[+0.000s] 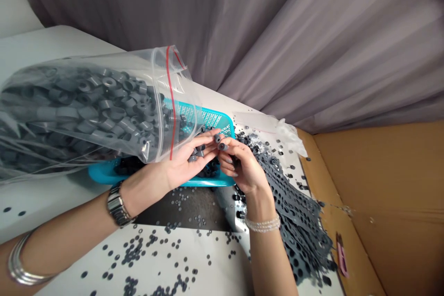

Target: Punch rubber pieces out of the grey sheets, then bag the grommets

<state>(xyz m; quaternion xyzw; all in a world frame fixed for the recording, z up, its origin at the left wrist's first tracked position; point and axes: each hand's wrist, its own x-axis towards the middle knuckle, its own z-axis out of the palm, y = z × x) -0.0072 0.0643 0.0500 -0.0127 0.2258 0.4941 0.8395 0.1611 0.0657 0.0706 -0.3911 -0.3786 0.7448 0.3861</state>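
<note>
My left hand (189, 159) lies palm up over a teal plastic basket (211, 120), cupping several small grey rubber rings (199, 150). My right hand (239, 164) pinches one grey ring (222, 146) at its fingertips, right against the left fingers. A large clear zip bag (86, 106) full of the same grey rings lies on its side to the left, its open mouth by the left palm.
A stack of grey punched rubber sheets (298, 212) lies under and right of the right wrist. Small grey discs (138, 249) are scattered on the white table (52, 51). Brown cardboard (388, 185) stands at the right, a grey curtain (294, 32) behind. A pink tool (342, 256) lies near the cardboard.
</note>
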